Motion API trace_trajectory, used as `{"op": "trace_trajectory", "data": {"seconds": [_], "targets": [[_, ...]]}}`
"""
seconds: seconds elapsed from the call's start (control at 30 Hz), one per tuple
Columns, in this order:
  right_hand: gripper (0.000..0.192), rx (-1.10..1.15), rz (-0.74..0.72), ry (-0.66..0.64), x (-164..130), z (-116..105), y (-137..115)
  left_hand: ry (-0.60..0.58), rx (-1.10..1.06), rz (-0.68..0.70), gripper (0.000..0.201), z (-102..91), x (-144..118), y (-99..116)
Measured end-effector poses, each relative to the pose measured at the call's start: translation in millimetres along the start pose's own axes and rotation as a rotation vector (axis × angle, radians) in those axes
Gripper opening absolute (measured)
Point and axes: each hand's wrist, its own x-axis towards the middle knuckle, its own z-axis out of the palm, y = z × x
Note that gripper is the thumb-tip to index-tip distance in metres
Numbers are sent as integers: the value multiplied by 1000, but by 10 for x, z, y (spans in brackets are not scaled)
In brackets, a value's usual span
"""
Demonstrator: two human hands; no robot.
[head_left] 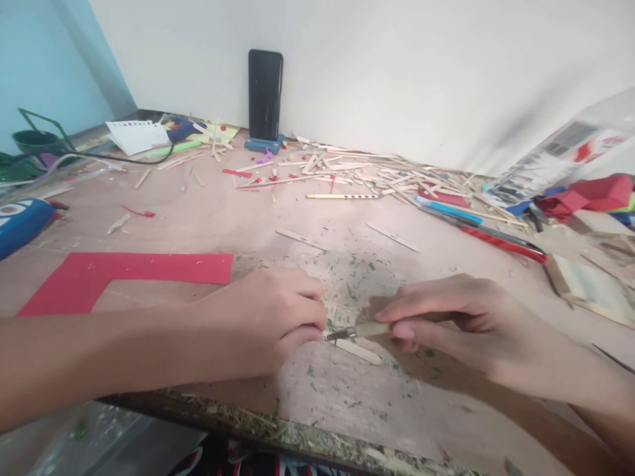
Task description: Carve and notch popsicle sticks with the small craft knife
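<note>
Gripping a small knife [358,330] near the table's [208,218] front edge, the right hand [446,317] is curling its fingers around the handle, so the long axis is lying nearly level, left to right, with the short blade pointing left toward the left hand [268,317]. That hand is bunching its fingers together on the tabletop, pinching something at the blade's tip — too hidden to make out — while 1 pale wooden stick [358,352] is lying just below the blade, and the knife's rear is hiding inside the right palm.
</note>
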Motion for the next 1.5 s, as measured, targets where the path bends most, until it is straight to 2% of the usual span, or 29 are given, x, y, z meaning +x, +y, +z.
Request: {"op": "trace_trajectory", "data": {"seconds": [0.27, 0.73, 0.93, 1.23, 1.5], "targets": [[13, 44, 60, -26, 28, -39, 80, 6, 10, 10, 28, 14, -9, -21], [12, 4, 3, -38, 26, -65, 62, -5, 19, 18, 30, -3, 2, -19], [12, -76, -80, -6, 12, -33, 22, -17, 24, -10, 28, 10, 1, -15], [12, -63, -52, -18, 22, -40, 15, -1, -6, 3, 30, 10, -7, -23], [11, -105, -83, -22, 13, -53, 9, 8, 0, 9, 28, 8, -4, -25]]}}
